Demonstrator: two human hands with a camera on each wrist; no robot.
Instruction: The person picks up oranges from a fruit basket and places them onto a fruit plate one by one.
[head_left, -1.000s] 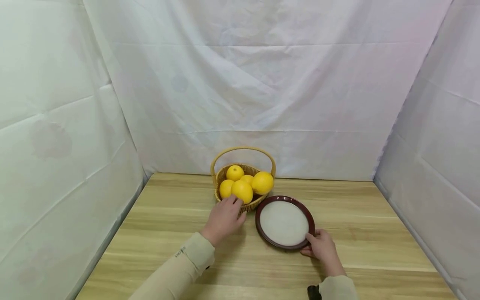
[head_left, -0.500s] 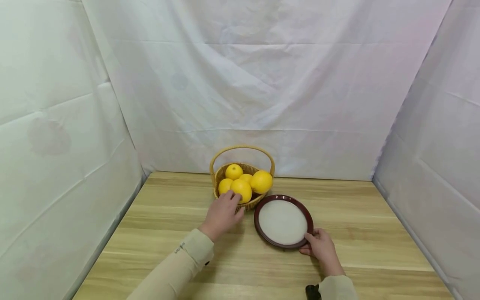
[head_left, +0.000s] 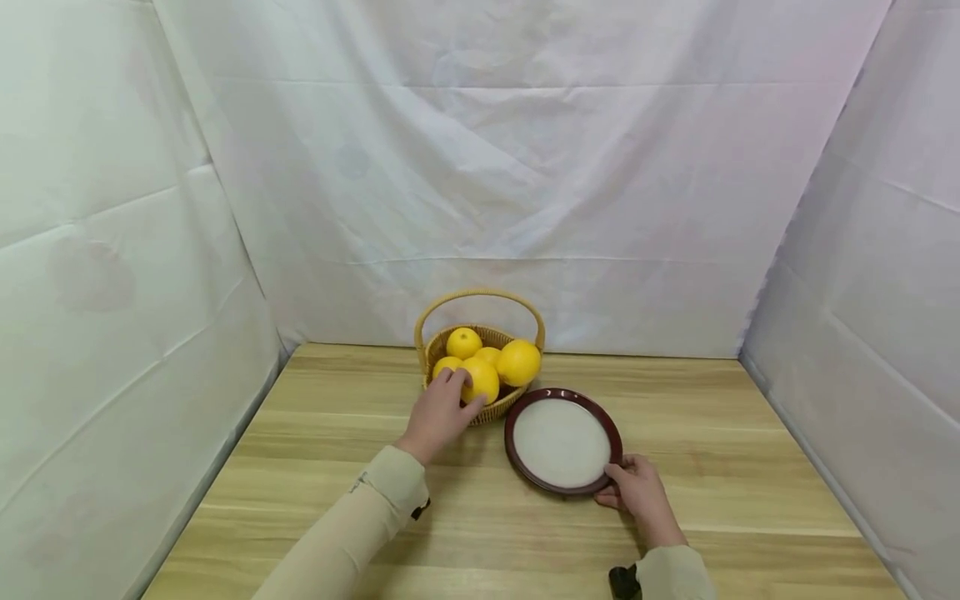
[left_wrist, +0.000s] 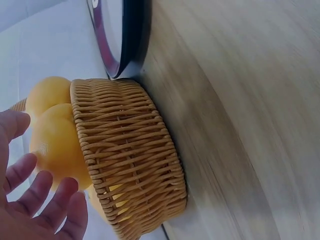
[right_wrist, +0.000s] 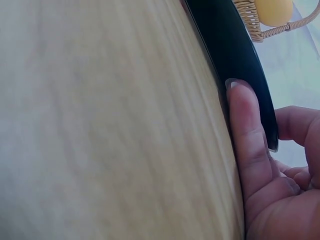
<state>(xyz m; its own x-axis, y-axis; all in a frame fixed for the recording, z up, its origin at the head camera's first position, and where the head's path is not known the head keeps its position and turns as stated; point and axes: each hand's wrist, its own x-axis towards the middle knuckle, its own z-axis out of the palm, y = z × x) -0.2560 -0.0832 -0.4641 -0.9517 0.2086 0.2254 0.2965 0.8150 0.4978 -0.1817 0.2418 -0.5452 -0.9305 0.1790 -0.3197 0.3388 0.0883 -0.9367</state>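
A wicker basket (head_left: 492,414) with an arched handle stands at the back of the table, holding several yellow-orange round fruits that look like oranges. My left hand (head_left: 437,419) is at its front, fingers spread and slightly bent around the near side of the front orange (head_left: 483,382). In the left wrist view the fingertips lie against or just short of that orange (left_wrist: 56,145); contact is unclear. To the basket's right is a round plate (head_left: 562,443), white inside with a dark red rim. My right hand (head_left: 643,493) pinches its near right edge, thumb above, fingers below.
The wooden table (head_left: 322,450) is enclosed by white cloth (head_left: 480,167) at the back and sides. The basket's handle (head_left: 480,292) rises over the fruit. Plate and basket stand close together.
My left hand has shifted slightly up and forward around the front orange, its thumb nearer the fruit. The right hand keeps its hold on the plate; the view has drifted slightly.
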